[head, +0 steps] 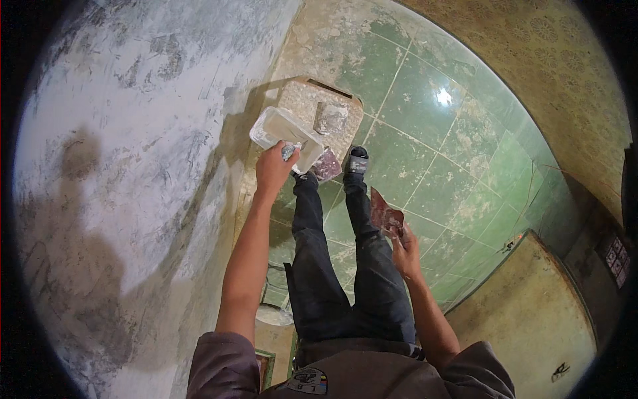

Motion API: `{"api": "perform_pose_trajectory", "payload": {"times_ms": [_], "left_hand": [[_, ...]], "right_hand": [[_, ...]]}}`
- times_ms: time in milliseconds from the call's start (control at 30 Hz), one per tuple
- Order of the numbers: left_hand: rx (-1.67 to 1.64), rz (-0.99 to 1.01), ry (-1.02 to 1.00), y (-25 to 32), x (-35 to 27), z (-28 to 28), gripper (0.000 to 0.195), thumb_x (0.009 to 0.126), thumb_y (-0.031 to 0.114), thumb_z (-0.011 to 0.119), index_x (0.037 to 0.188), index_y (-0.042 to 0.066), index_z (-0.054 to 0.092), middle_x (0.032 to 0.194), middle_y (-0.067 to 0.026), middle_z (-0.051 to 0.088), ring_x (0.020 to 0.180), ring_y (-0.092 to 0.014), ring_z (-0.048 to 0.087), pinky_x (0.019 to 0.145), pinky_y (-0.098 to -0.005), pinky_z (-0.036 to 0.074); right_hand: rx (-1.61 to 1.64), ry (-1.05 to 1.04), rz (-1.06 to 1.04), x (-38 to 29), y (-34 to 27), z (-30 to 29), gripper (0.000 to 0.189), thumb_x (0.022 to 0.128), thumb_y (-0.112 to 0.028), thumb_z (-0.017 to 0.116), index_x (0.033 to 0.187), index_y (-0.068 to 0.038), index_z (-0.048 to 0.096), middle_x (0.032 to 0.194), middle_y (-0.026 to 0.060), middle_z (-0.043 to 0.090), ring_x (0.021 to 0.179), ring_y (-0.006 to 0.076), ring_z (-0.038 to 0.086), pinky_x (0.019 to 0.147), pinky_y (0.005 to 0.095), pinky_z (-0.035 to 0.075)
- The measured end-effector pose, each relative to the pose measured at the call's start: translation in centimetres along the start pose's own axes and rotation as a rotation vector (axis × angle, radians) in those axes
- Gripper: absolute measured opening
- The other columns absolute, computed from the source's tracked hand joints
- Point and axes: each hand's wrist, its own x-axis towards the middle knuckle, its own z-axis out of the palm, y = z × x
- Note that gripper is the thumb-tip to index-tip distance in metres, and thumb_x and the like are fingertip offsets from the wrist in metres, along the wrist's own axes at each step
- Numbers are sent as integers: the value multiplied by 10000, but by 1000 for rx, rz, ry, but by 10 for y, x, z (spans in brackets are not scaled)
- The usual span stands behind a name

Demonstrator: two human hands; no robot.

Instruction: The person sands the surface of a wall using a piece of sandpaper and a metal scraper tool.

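My left hand point(274, 168) is closed on a small tool with a pale, smeared handle point(289, 151), above a white plastic tub point(279, 127) with pale material inside; the tool's lower end is hard to make out. The tub rests at the edge of a dusty, speckled box-like stand point(299, 97). In my right hand point(406, 249) is a dark red, flat, flexible sheet point(385, 212), stained with white and held out over my right leg. Another reddish piece point(328, 164) lies beside the tub, and a whitish square block or pad point(331, 118) sits on the stand.
A wall point(149, 99) patchy with white and grey coating rises at my left. Green floor tiles point(413, 134), spotted with pale residue, spread under my sandalled feet point(357, 160). A yellowish panel point(528, 299) stands at the lower right, and a patterned yellowish surface point(543, 55) curves at the upper right.
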Motion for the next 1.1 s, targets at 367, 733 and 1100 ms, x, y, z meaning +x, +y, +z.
{"api": "perform_pose_trajectory", "payload": {"times_ms": [367,733,1100], "left_hand": [[-175,34,-56,-32,11,25,369,864,358,699,999,15,681,847,-191,694,801,-369,671,695,-406,511],[-315,35,-173,-33,20,13,351,892,317,679,1052,6,672,904,-193,700,834,-335,680,742,-381,509],[-809,-338,-406,-81,0,-49,292,931,246,650,1120,23,672,800,-3,623,745,-94,553,691,-251,439]], "right_hand": [[65,-20,35,8,0,23,312,1020,-109,452,1285,41,522,1163,69,624,1061,140,541,959,296,410],[247,-10,129,20,13,29,321,1024,-116,456,1310,25,499,1222,69,600,1110,154,565,981,338,447],[244,5,172,64,-8,53,311,1029,-152,456,1290,10,505,1199,72,592,1072,190,592,947,392,492]]}}
